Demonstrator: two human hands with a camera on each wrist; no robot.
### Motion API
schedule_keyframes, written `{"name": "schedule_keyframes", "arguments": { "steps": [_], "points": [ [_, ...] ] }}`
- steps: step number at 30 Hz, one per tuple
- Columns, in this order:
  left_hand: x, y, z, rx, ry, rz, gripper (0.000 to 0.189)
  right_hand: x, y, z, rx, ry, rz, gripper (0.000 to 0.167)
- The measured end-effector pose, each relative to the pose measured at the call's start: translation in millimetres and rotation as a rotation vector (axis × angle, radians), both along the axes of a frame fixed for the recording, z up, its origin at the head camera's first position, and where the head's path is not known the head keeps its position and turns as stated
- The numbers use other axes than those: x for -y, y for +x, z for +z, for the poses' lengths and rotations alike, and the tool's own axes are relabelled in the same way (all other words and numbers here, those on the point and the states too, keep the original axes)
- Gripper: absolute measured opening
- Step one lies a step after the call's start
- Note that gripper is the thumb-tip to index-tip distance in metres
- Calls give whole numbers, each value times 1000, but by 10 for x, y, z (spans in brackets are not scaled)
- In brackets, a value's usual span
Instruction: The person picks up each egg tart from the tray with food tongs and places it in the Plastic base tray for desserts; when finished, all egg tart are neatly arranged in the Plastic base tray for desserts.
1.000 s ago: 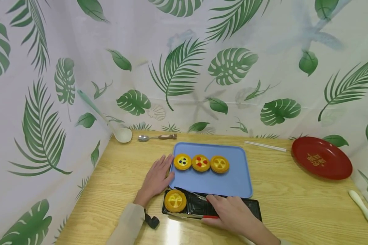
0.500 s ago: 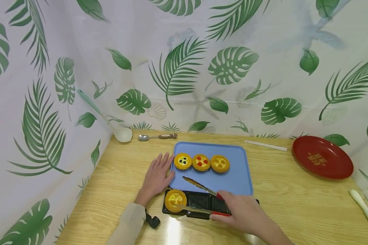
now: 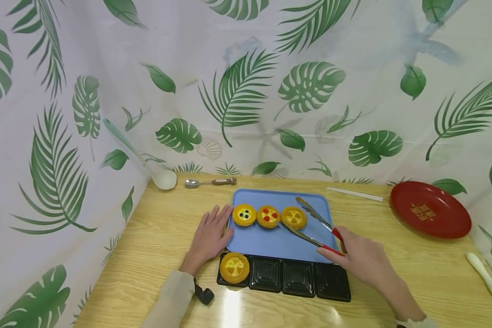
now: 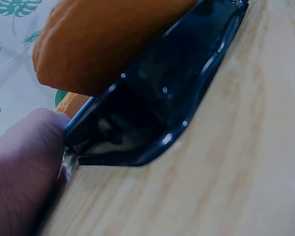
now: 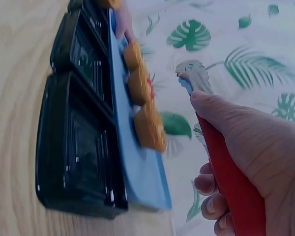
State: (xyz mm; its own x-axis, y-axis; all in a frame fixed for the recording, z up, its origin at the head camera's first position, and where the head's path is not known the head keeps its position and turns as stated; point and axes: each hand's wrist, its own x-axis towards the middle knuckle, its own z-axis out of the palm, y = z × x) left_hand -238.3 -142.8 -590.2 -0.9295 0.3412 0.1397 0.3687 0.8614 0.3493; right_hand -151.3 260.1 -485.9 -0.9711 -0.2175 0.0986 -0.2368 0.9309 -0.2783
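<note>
My right hand (image 3: 366, 257) grips the red handles of metal tongs (image 3: 307, 239). Their spread tips are on either side of an egg tart with a yellow wedge-patterned top (image 3: 294, 217), at the right of a row on the blue tray (image 3: 262, 246). Beside it sit a tart with red pieces (image 3: 266, 218) and one with dark blue dots (image 3: 244, 215). Along the tray's left edge my left hand (image 3: 210, 237) lies with fingers extended, thumb against the rim. Another wedge-topped tart (image 3: 234, 268) fills the leftmost compartment of the black plastic box (image 3: 265, 274), close to that hand.
Behind the tray are a spoon (image 3: 205, 183) and white chopsticks (image 3: 354, 194). A ladle (image 3: 164, 180) leans on the patterned curtain at the left. A red plate (image 3: 430, 209) and a whisk (image 3: 485, 278) lie to the right.
The right hand and tongs have moved right and away from me, from over the black box to the right-hand tart on the blue tray, opening wider. The left hand stays in place.
</note>
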Motion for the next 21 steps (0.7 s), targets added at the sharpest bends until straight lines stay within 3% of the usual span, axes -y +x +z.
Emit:
{"name": "schedule_keyframes", "arguments": {
  "steps": [7, 21],
  "points": [
    [6, 16, 12, 10, 7, -14, 67, -128, -98, -77, 64, 5, -39, 62],
    [8, 4, 5, 14, 1, -17, 67, -192, -189, -144, 97, 30, -51, 68]
  ]
}}
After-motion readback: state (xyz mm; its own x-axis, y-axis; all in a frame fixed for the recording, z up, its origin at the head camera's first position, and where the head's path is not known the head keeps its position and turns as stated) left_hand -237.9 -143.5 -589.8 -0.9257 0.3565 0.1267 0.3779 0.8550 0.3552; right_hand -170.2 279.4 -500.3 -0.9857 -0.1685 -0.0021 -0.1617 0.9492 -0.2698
